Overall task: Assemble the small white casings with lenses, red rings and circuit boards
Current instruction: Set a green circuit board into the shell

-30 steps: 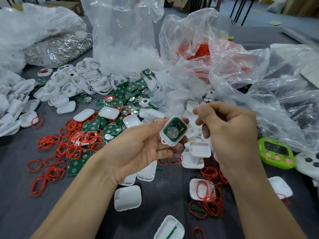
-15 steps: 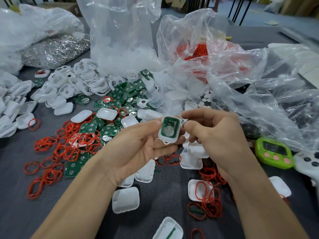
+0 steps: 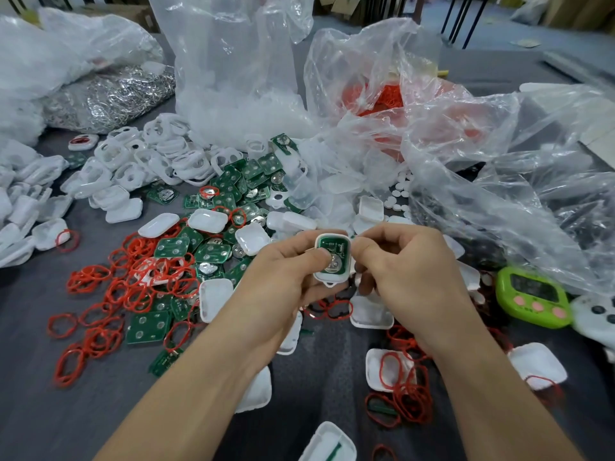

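White casing w/ circuit board, left of green timer. Left hand clamps it, thumb on board, prob. seating it; right hand pinches edge.

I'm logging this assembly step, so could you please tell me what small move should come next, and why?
Probably press the green circuit board firmly down into the white casing. The board already lies inside it, the left hand grips the casing with its thumb on the board, and the right hand pinches the casing's right edge to steady it.
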The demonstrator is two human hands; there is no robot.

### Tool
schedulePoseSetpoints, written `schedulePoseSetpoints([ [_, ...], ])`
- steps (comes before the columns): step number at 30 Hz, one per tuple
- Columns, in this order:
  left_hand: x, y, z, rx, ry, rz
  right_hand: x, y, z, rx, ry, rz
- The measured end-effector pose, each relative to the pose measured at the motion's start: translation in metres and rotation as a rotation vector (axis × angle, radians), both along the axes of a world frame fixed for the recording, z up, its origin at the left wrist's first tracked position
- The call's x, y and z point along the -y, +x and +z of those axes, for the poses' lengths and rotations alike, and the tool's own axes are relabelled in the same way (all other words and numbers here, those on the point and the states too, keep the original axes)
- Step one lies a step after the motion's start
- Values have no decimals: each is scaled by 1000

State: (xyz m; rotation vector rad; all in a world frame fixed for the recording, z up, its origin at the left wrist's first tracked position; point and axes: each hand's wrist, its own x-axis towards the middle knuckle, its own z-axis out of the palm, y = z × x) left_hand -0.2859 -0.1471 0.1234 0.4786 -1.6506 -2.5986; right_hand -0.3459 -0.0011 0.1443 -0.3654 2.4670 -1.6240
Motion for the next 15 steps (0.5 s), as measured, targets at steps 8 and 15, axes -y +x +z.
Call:
schedulePoseSetpoints([
  [8,-2,1,-3,-69,-65,-27,4,2,4,50,-45,-6],
  [15,-5,5,5,-74,-95,-21,4,5,3,-43,-27,-48],
])
